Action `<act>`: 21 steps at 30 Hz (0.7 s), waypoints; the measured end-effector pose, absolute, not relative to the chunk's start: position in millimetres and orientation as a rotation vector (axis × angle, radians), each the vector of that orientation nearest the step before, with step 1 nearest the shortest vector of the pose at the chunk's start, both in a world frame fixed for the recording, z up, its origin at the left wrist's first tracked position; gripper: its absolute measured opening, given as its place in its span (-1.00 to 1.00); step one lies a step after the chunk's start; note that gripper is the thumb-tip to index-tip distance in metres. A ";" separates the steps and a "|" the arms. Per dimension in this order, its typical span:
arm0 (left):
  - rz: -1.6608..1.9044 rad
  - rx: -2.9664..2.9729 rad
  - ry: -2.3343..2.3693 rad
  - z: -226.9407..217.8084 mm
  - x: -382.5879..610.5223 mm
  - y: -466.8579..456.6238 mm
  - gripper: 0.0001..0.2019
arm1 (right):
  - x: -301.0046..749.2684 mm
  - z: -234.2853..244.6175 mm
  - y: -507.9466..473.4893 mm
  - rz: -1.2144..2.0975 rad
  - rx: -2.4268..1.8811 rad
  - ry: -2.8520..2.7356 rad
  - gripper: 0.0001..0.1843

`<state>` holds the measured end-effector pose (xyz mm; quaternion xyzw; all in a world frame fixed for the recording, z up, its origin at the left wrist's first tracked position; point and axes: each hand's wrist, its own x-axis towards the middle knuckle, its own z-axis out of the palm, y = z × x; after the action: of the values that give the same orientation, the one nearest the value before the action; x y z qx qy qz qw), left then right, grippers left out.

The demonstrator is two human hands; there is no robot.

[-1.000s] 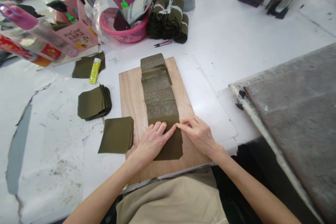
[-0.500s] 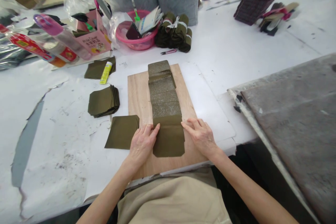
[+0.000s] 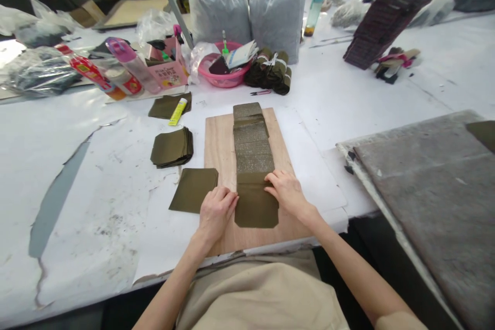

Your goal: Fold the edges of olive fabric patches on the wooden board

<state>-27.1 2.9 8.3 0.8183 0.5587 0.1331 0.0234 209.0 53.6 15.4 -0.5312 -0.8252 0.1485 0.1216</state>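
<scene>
On a light wooden board (image 3: pixel 218 139) lies a row of overlapping olive fabric pieces; their exposed strips (image 3: pixel 253 152) look speckled and shiny. The nearest fabric piece (image 3: pixel 255 211) lies flat, its front corners cut off. My left hand (image 3: pixel 218 211) pinches that piece's left edge between thumb and forefinger. At its upper right edge, my right hand (image 3: pixel 288 193) has bent fingers and thumb on the cloth, gripping it near the crease. Beside my left hand are more olive pieces (image 3: pixel 193 191), partly on the board. Behind them sits a thicker fabric stack (image 3: pixel 172 147).
A yellow tube (image 3: pixel 178 112) rests on another olive stack (image 3: pixel 158 107). Further back stand a pink basin (image 3: pixel 222 80), rolled olive bundles (image 3: pixel 266 72), bottles (image 3: pixel 87 69) and grey bags (image 3: pixel 220 10). Small snips (image 3: pixel 261 93) lie near the bundles. A grey-covered surface (image 3: pixel 417 180) is at the right.
The view has tilted up, showing more background. My right hand has moved from beside the right edge onto the nearest fabric piece. My left fingers have drawn together at its left edge.
</scene>
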 end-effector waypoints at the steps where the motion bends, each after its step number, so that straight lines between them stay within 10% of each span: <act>1: 0.424 2.525 1.720 7.3 -26.6 1.7 -0.78 | 208.8 16.0 57.6 0.478 -1.563 -2.418 -0.87; 21: 0.536 2.284 1.380 46.9 -6.7 -1.6 -0.80 | 234.5 60.8 31.5 0.802 -1.344 -2.195 -0.70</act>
<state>-6.7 -1.6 46.9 0.8207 0.4960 0.1925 0.2084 234.5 31.5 60.8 -0.4862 -0.7941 0.2902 0.2210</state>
